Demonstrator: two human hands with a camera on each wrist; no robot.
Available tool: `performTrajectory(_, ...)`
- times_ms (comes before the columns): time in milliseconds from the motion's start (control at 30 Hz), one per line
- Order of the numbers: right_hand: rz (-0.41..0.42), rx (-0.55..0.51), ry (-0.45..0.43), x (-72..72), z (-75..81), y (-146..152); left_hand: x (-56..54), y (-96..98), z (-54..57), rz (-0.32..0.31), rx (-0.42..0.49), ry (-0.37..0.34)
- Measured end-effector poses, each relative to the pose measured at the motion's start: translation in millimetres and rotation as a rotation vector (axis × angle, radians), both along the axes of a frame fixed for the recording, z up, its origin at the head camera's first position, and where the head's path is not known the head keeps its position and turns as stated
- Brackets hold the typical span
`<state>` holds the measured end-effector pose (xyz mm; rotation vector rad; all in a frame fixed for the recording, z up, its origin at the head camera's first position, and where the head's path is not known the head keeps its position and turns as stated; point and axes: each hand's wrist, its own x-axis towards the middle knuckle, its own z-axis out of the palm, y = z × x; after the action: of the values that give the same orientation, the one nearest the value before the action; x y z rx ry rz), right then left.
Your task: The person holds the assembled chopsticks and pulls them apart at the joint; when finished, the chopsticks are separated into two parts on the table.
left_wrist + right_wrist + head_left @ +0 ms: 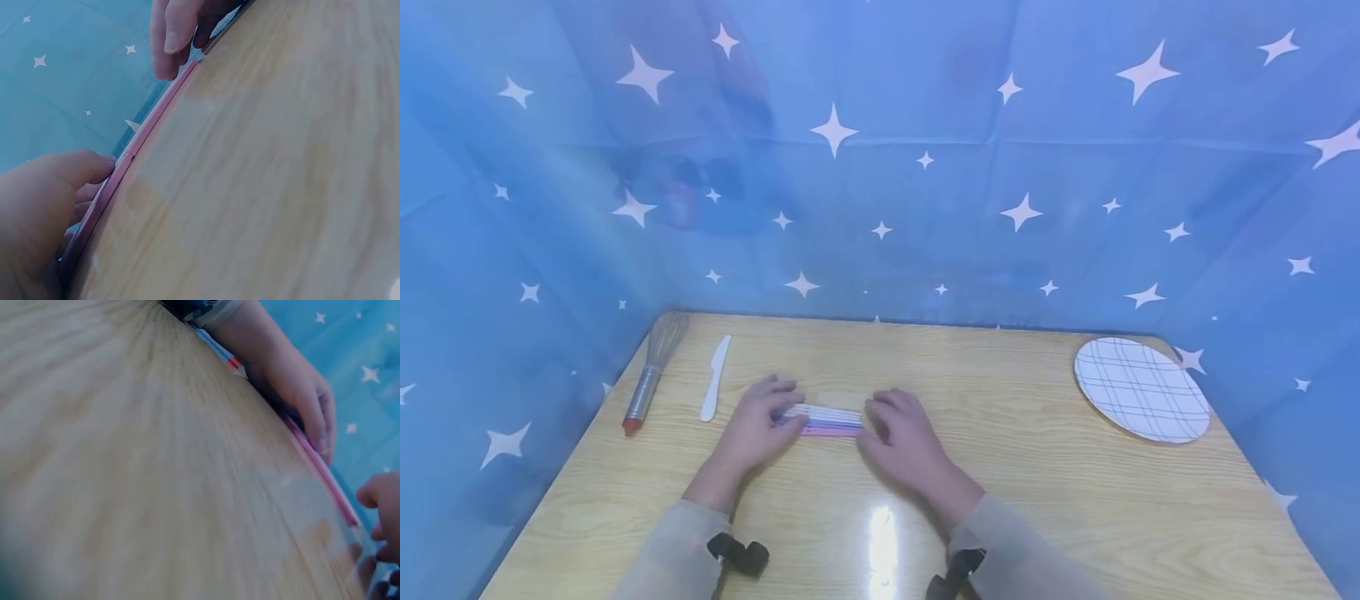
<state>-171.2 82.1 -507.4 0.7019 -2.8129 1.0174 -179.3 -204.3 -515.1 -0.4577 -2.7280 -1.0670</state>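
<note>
A flat row of slim pens (833, 422), white, blue, purple and pink, lies crosswise on the table between both hands. My left hand (756, 429) grips the row's left end, thumb along the near side and fingers behind it. The nearest pen is pink (147, 128) with a seam along its barrel in the left wrist view. At the right end, my right hand (908, 437) is bent loosely with its fingertips near the pen ends. In the right wrist view a small gap shows between its thumb (369, 492) and the pink pen's tip.
A whisk (651, 375) with a red handle end lies at the table's left edge, beside a white knife (715, 379). A white plate (1138, 390) with blue lines rests at the far right. Blue star-patterned curtain (895, 192) encloses the table's back and sides.
</note>
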Motion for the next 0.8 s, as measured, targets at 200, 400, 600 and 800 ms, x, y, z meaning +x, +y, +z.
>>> performTrajectory(200,-0.052,0.027,0.057,-12.5,-4.0,-13,-1.3,-0.5,2.0,-0.001,-0.001,0.002)
performTrajectory(400,-0.084,0.01,0.024,-14.6,0.3,-19,-1.0,-0.6,0.7,0.005,0.0,-0.004)
performTrajectory(600,-0.135,-0.006,-0.055,-17.1,3.6,-23,-0.9,-0.1,-0.1,0.006,0.012,0.005)
performTrajectory(800,-0.182,-0.044,-0.113,-20.2,5.6,-26,-0.8,0.1,-0.6,0.012,0.028,-0.009)
